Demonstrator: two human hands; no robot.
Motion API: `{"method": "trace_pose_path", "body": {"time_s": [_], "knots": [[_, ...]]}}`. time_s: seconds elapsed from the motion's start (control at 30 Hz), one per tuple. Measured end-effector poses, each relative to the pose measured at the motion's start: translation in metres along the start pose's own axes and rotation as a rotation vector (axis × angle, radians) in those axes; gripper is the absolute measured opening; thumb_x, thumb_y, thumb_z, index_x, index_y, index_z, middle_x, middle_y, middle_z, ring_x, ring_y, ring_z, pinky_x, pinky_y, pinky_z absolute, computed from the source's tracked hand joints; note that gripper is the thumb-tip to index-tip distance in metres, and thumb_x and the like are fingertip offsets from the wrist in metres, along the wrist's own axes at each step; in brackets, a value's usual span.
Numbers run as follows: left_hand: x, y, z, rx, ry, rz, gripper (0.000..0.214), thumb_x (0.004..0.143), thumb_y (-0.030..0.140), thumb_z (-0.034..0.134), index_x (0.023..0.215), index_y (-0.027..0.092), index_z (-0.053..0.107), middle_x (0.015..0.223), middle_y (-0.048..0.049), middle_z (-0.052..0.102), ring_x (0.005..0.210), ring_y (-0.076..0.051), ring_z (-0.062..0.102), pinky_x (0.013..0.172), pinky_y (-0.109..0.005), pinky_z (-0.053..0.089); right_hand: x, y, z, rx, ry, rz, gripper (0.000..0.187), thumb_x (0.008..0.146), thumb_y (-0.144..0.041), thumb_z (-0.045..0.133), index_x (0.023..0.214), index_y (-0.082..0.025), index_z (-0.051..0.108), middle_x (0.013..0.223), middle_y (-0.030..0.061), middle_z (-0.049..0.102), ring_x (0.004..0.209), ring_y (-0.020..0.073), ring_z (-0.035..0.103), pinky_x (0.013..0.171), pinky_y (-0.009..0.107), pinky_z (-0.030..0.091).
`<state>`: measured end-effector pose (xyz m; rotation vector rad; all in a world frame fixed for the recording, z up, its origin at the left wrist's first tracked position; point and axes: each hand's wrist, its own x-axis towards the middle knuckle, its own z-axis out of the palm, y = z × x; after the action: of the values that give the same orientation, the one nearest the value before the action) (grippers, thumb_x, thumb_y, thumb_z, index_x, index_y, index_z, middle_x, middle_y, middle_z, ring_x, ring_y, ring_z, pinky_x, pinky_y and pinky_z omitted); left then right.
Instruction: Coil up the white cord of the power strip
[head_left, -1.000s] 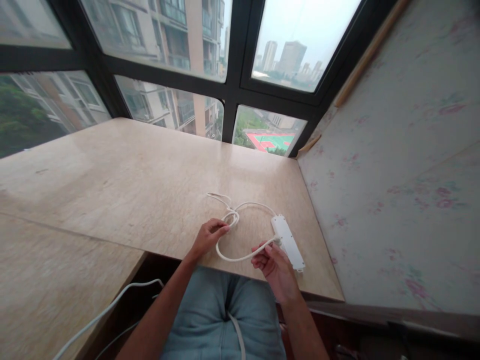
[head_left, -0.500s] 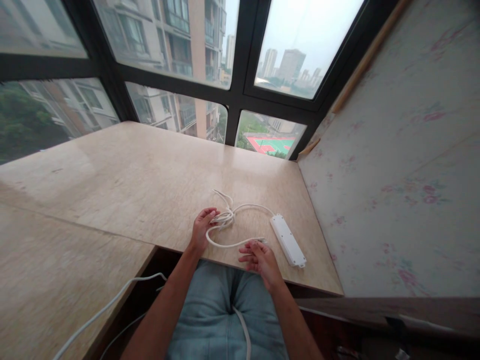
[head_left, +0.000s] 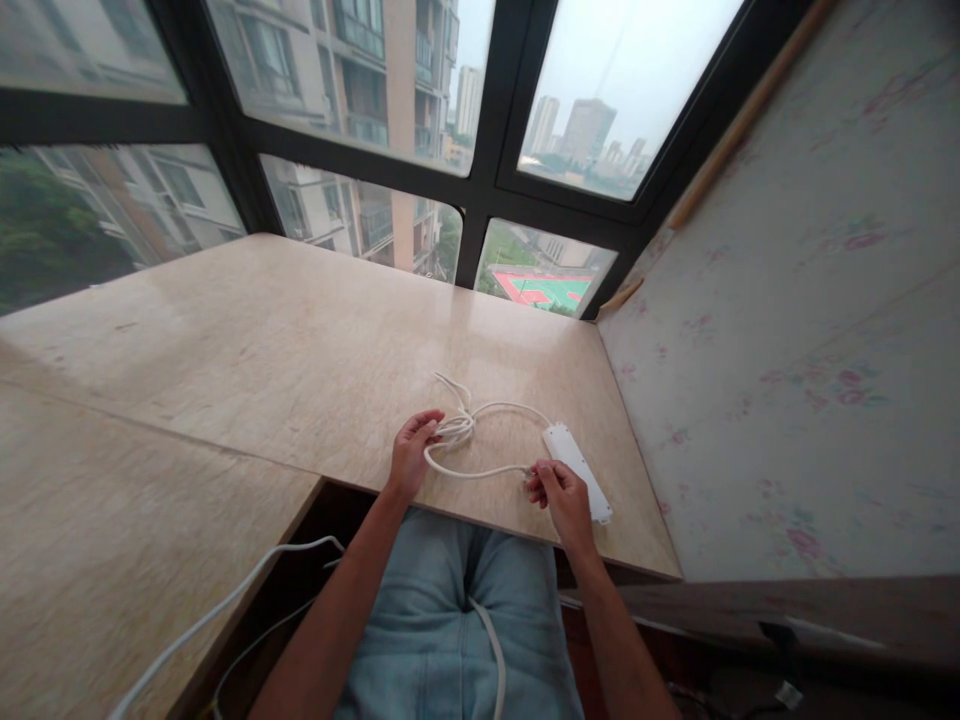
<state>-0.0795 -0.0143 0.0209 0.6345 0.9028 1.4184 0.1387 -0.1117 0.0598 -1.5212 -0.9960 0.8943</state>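
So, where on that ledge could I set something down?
The broadest bare patch of ledge lies left of the left hand, reaching back to the window frame. A narrower one runs between the power strip and the flowered wall. It's crowded around the right hand, power strip and white cord.

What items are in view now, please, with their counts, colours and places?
window frame: one, black, top
buildings: several, beige-grey, outside
sports court: one, red-green, outside
trees: some, green, outside left
wall: one, pale floral, right
wooden trim: some, brown, by the wall
ledge: one, beige, below the window frame
power strip: one, white, on the ledge
power cord: one, white, coiled, on the ledge
plug: one, whitish, at the cord's end
cables: at least two, white, lower left
unclear items: uncounted, dark, lower right
trousers: one pair, light blue, bottom
drawstring: one, whitish, over the trousers
forearms: two, bare, bottom
left hand: one, bare, holding the cord
right hand: one, bare, pinching the plug
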Motion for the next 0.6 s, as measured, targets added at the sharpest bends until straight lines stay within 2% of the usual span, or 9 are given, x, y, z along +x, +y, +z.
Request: {"method": "trace_pose_path", "body": {"time_s": [0.13, 0.27, 0.33, 0.47, 0.53, 0.6], "knots": [[-0.001, -0.001, -0.001, 0.026, -0.004, 0.016, 0.032, 0.065, 0.033, 0.075, 0.091, 0.014, 0.069, 0.096, -0.0073, 0.071, 0.076, -0.015, 0.065, 0.067, -0.026, 0.052, -0.008, -0.001, 0.009, -0.086, -0.078, -0.054, 0.041, 0.081, -0.056, 0.059, 0.075, -0.016, 0.066, 0.062, 0.0026, 0.064, 0.049, 0.0127, 0.056, 0.046, 0.023, 0.041], [0.0, -0.002, -0.002, 0.022, -0.008, 0.022, 0.031, 0.065, 0.032, 0.074, 0.09, 0.015, 0.069, 0.093, -0.0065, 0.071, 0.076, -0.015, 0.065, 0.068, -0.027, 0.052, -0.012, -0.004, 0.017, -0.163, 0.035, -0.178, 0.034, 0.088, -0.048, 0.054, 0.08, -0.017, 0.066, 0.065, 0.0023, 0.064, 0.055, 0.0146, 0.058, 0.055, 0.027, 0.046], [0.001, -0.003, -0.003, 0.008, -0.014, 0.017, 0.03, 0.065, 0.031, 0.074, 0.089, 0.015, 0.069, 0.092, -0.0058, 0.071, 0.075, -0.015, 0.064, 0.068, -0.027, 0.051, -0.009, -0.005, 0.018, -0.238, 0.066, -0.293, 0.027, 0.087, -0.042, 0.055, 0.088, -0.018, 0.066, 0.075, 0.0047, 0.067, 0.066, 0.0175, 0.062, 0.062, 0.03, 0.05], [0.002, -0.005, -0.003, 0.011, -0.016, 0.027, 0.028, 0.065, 0.031, 0.073, 0.087, 0.015, 0.069, 0.092, -0.0056, 0.071, 0.076, -0.015, 0.064, 0.07, -0.028, 0.05, 0.0, 0.001, 0.017, -0.427, -0.098, -0.529, 0.025, 0.083, -0.027, 0.056, 0.106, -0.02, 0.065, 0.105, 0.0099, 0.067, 0.099, 0.0233, 0.062, 0.088, 0.04, 0.05], [0.002, -0.005, -0.003, 0.016, -0.014, 0.035, 0.027, 0.065, 0.031, 0.073, 0.088, 0.016, 0.069, 0.092, -0.0054, 0.07, 0.077, -0.015, 0.063, 0.071, -0.028, 0.049, 0.005, 0.006, 0.014, -0.503, -0.159, -0.569, 0.026, 0.085, -0.024, 0.053, 0.107, -0.022, 0.066, 0.111, 0.0103, 0.066, 0.108, 0.0242, 0.059, 0.097, 0.044, 0.046], [0.002, -0.005, -0.003, 0.028, -0.016, 0.038, 0.028, 0.065, 0.031, 0.073, 0.088, 0.016, 0.069, 0.092, -0.0052, 0.07, 0.077, -0.015, 0.063, 0.072, -0.028, 0.049, 0.01, 0.011, 0.009, -0.561, -0.164, -0.566, 0.024, 0.088, -0.026, 0.051, 0.103, -0.022, 0.069, 0.112, 0.0111, 0.066, 0.108, 0.025, 0.059, 0.098, 0.045, 0.045]]}}
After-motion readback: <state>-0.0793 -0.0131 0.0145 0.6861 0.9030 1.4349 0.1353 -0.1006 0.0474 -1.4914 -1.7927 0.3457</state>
